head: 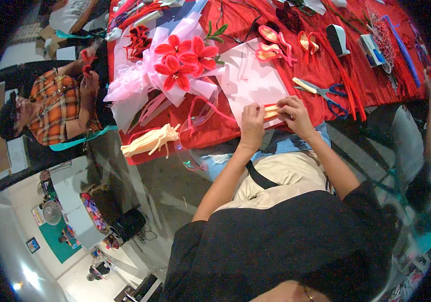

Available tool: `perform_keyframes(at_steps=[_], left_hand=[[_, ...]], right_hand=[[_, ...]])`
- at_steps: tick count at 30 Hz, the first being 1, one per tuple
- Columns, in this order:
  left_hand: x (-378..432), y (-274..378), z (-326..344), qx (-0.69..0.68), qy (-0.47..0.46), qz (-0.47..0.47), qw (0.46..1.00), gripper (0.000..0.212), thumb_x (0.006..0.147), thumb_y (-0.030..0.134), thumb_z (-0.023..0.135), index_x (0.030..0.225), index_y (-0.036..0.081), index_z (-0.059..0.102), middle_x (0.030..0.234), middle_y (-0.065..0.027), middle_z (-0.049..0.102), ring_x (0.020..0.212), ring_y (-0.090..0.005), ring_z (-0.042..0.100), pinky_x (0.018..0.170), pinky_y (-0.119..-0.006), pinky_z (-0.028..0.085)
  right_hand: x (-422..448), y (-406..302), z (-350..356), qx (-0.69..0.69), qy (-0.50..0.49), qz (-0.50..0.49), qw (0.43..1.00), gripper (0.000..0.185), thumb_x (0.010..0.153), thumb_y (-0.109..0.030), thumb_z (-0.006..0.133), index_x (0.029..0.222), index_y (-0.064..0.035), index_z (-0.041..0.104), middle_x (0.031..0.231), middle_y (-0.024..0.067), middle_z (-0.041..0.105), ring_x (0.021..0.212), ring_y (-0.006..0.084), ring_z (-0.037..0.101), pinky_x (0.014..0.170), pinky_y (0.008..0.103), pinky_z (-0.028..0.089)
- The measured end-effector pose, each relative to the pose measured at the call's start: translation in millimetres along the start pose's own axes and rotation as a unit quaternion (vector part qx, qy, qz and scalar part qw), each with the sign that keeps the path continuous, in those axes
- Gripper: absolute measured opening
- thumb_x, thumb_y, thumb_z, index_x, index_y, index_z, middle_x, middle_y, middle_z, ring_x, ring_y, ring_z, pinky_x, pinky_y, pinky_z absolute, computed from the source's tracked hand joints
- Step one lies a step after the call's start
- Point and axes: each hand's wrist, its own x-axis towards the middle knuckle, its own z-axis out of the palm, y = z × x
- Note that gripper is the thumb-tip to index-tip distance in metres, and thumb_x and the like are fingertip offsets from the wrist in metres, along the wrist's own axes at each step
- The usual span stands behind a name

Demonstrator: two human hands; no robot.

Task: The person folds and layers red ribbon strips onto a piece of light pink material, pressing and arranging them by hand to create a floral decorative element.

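Between my two hands is a short piece of red and cream chenille stems (271,111), held over the front edge of a pale paper sheet (249,75). My left hand (252,122) pinches its left end. The right end is in the fingers of my right hand (296,116). Scissors (325,92) with blue handles lie right of the sheet, a short cream piece (304,85) beside their blades. Looped red, pink and cream chenille petals (268,52) rest at the sheet's far right corner. Another petal pair (308,42) lies farther right.
A pink-wrapped bouquet of red chenille flowers (177,62) lies left of the sheet. A bundle of cream chenille stems (151,140) sits at the front left edge of the red tablecloth (211,134). Long red stems (345,83) stretch along the right. Another person (58,102) sits at left.
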Motion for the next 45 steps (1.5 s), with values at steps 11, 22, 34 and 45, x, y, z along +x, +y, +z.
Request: perform_keyframes(at_steps=[11,22,34,45], left_hand=[[-11.4,16.8,13.5,0.042,-0.06,0.027,0.997,0.061,0.079,0.022,0.052,0.128,-0.005,0.027,0.135,-0.0204,0.022,0.124,-0.0423,0.017,0.101,-0.051,0.017],[-9.2,19.0,17.2,0.093,-0.084,0.047,0.991,0.073,0.076,0.034,0.054,0.128,-0.007,0.025,0.136,-0.0222,0.021,0.128,-0.0341,0.018,0.104,-0.045,0.012],[-11.9,16.9,21.1,0.087,-0.082,0.051,0.991,0.077,0.075,0.04,0.053,0.13,-0.003,0.024,0.136,-0.0239,0.019,0.128,-0.0363,0.015,0.105,-0.044,0.011],[-11.2,16.3,21.4,0.096,-0.067,0.06,0.991,0.076,0.074,0.04,0.055,0.13,-0.003,0.025,0.136,-0.0241,0.019,0.128,-0.0368,0.015,0.105,-0.044,0.011]], right_hand=[[-0.5,3.1,1.8,-0.011,0.0,0.003,1.0,0.018,0.06,-0.001,0.065,0.076,-0.0027,0.058,0.092,0.006,0.056,0.092,0.0246,0.049,0.08,0.0331,0.039],[-4.7,1.1,-2.9,0.03,0.016,0.031,0.999,0.022,0.064,-0.005,0.066,0.084,-0.0021,0.057,0.097,0.0117,0.053,0.094,0.0283,0.05,0.08,0.0353,0.041],[6.2,-8.7,-14.4,-0.061,-0.053,0.041,0.996,0.035,0.062,-0.008,0.062,0.095,0.0,0.052,0.095,0.0141,0.047,0.093,0.0309,0.044,0.082,0.0389,0.037],[10.6,-7.0,-16.7,-0.114,-0.071,0.004,0.991,0.029,0.061,-0.011,0.062,0.088,-0.005,0.053,0.089,0.0092,0.048,0.089,0.0272,0.043,0.074,0.0377,0.035]])
